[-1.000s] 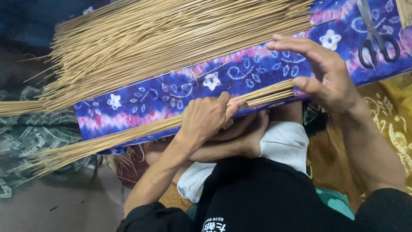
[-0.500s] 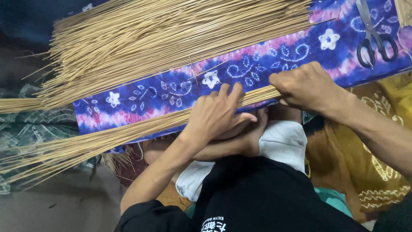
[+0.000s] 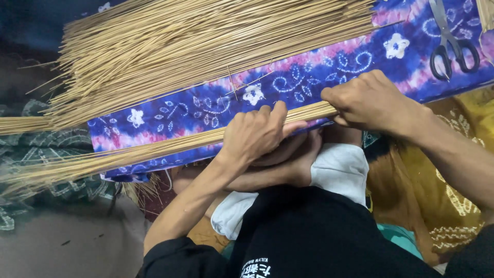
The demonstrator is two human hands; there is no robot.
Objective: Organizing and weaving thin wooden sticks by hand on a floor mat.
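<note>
A long thin bundle of tan sticks lies along the near edge of a board covered in blue and purple flowered cloth. My left hand is closed around the bundle near its middle. My right hand grips the same bundle at its right end, fingers curled over it. A much larger heap of the same sticks lies across the far side of the cloth, fanning out to the left.
Black-handled scissors lie on the cloth at the top right. Green patterned fabric sits at the left, yellow patterned fabric at the right. My bent knee in white shorts is under the board.
My right hand came down from resting open on the cloth and closed on the right end of the thin bundle. My left hand shifted slightly along the bundle.
</note>
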